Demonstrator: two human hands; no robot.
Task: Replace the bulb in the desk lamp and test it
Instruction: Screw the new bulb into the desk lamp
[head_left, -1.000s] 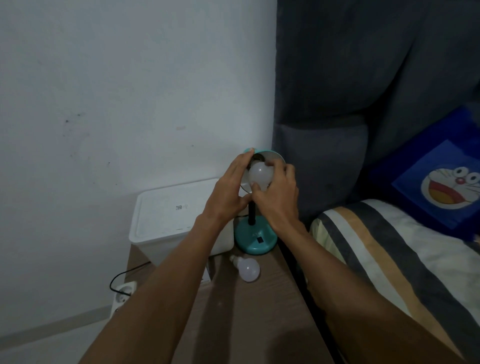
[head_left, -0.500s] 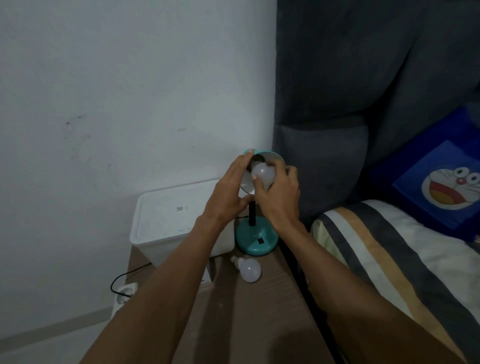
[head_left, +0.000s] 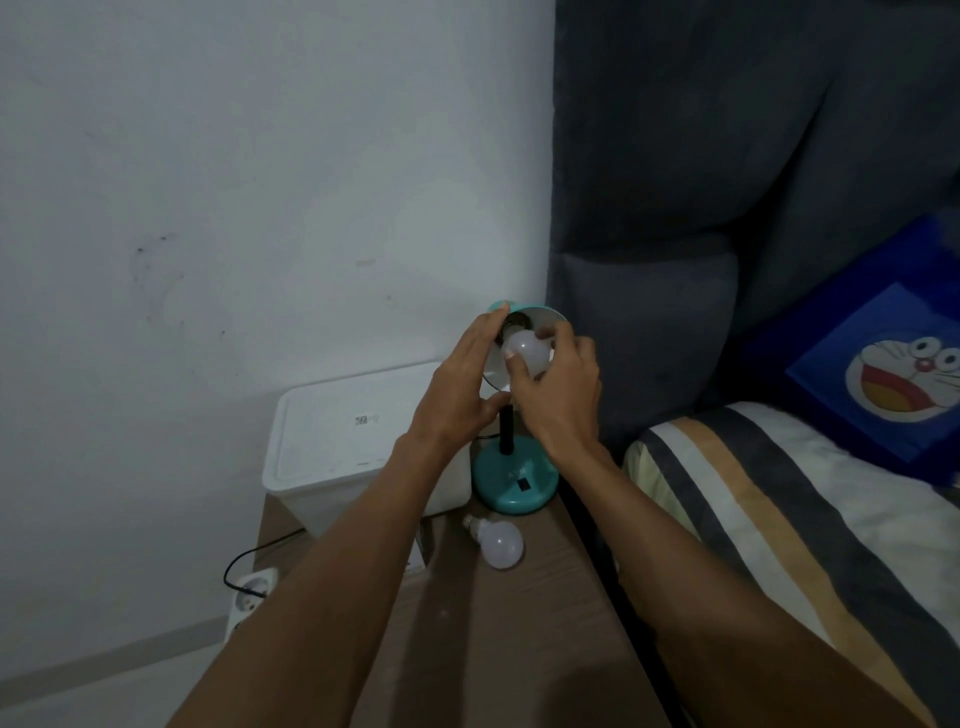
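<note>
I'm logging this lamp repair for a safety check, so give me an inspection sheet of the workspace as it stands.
Surface: brown wooden bedside table, dim light.
Job's things: teal desk lamp, unlit; white frosted bulb at its shade's socket; second white bulb lying on the table.
Clutter: white lidded plastic box beside the lamp.
Grippers: left hand steadies the shade; right hand grips the bulb.
Cables: black cord to a white wall socket.
Surroundings: white wall, grey padded headboard, striped pillow, blue cartoon cushion.
</note>
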